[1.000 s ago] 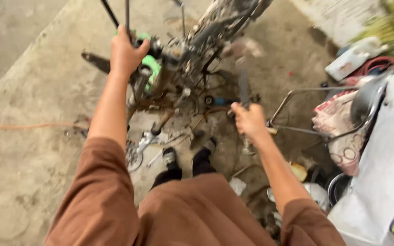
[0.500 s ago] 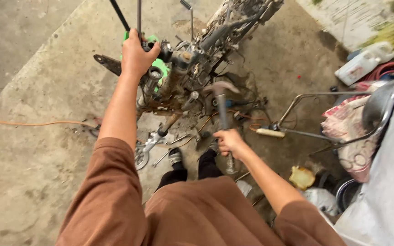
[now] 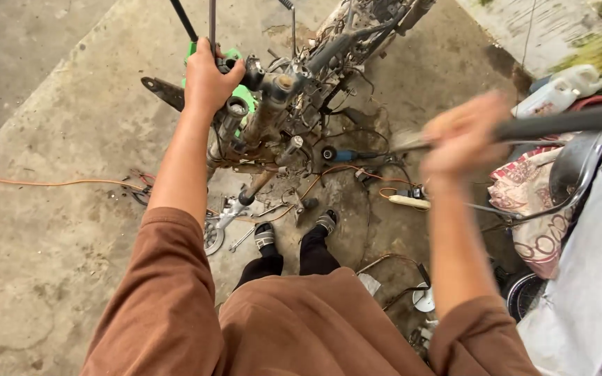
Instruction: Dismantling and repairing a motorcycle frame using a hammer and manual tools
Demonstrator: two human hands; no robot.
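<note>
Left hand [image 3: 207,82] closed around a thin upright rod [image 3: 212,24] at the head of the stripped motorcycle frame [image 3: 294,90]. Right hand [image 3: 462,136] blurred, clenched on a dark bar [image 3: 566,122] extending to its right. Beyond the bar: white jug [image 3: 559,90]. Below it: patterned cloth [image 3: 531,209]

Brown short-sleeved shirt [image 3: 301,327], black trousers [image 3: 294,257], black-and-grey strapped sandals [image 3: 265,237], bare forearms

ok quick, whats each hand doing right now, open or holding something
Left hand: closed around a thin upright metal rod at the stripped motorbike frame.
Right hand: closed on a dark tool handle, raised and blurred.
</note>
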